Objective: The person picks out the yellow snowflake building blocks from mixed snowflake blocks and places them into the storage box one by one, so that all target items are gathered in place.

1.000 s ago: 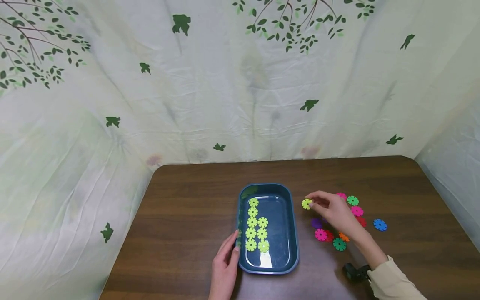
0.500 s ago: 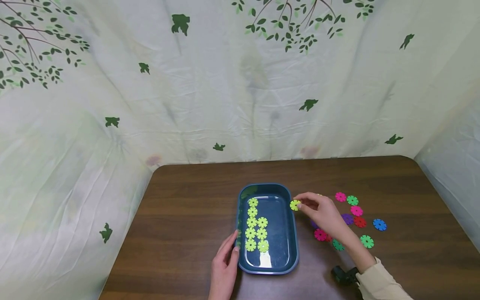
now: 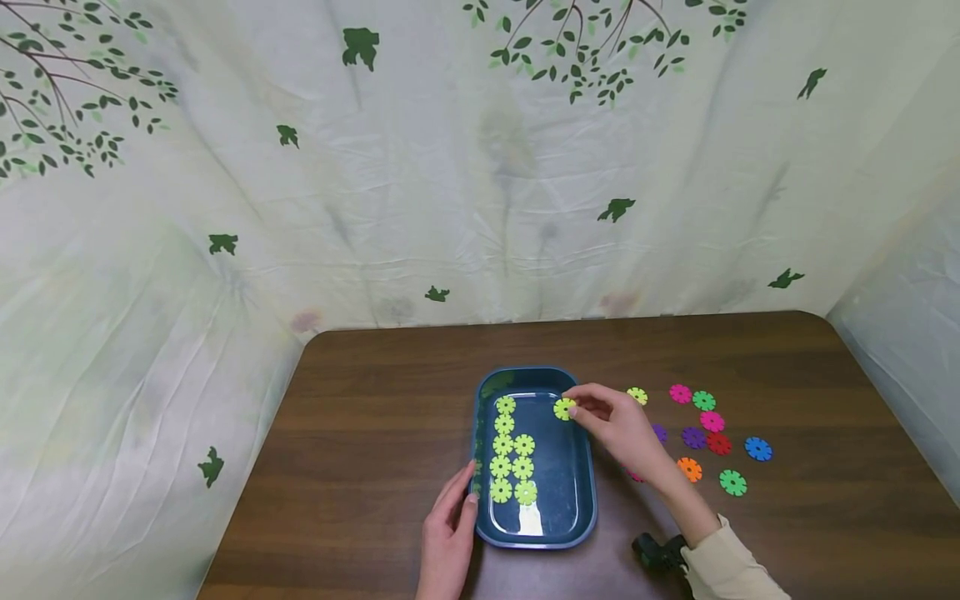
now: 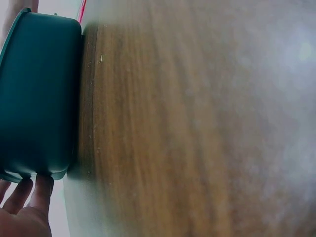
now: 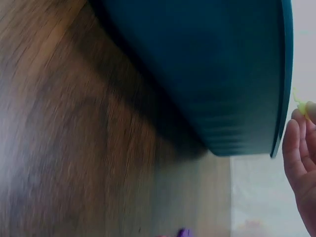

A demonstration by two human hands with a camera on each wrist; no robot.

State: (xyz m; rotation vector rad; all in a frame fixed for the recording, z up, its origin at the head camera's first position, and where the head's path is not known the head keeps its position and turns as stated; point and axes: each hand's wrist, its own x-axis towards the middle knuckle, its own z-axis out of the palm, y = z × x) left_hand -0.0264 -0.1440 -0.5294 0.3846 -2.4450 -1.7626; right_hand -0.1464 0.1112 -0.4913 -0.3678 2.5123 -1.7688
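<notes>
A yellow-green flower-shaped disc is pinched between the thumb and fingers of my right hand, over the far right part of the blue tray. In the right wrist view the same disc shows at the fingertips, above the level of the rim. Inside the tray lie several matching yellow-green discs, in a longer left column and a shorter one beside it. My left hand touches the tray's left side with fairly straight fingers. The left wrist view shows those fingertips against the tray wall.
Right of the tray, loose discs lie on the brown table: a yellow-green one, a blue one, an orange one and several others. My right forearm hides part of them. A pale leaf-patterned cloth hangs behind the table.
My right hand has moved left with the pinched disc, from beside the loose discs, past the tray's right rim, to over the tray. My left hand has stayed at the tray's side.
</notes>
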